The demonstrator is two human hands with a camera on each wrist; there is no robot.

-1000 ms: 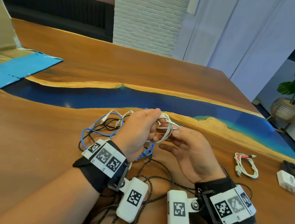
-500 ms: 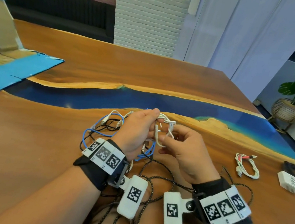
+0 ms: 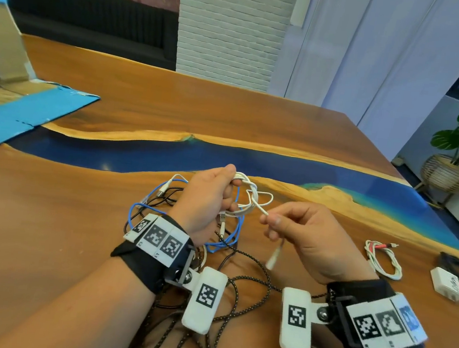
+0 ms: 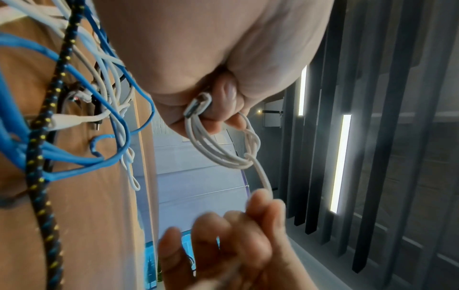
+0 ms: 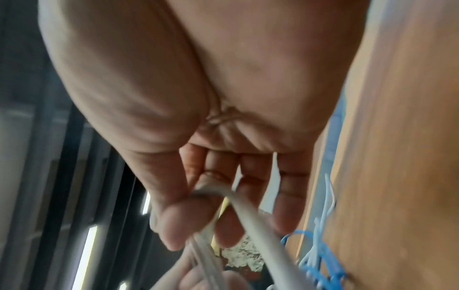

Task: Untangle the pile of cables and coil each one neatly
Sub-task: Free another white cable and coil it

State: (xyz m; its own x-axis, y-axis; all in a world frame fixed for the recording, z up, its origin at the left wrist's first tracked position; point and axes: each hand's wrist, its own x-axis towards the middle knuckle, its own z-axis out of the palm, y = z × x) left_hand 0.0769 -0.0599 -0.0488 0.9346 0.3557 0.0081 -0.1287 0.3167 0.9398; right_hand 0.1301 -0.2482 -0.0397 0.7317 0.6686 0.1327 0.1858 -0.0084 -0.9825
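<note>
Above the tangled pile (image 3: 167, 204), the left hand (image 3: 205, 199) gripped a small white cable (image 3: 251, 202) coil. Its free tail ran rightward to the right hand (image 3: 301, 233), which pinched it near the plug; tail taut between hands.

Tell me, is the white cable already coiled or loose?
Mostly coiled: the left hand grips the white cable loops; the right hand pinches its free tail.
</note>
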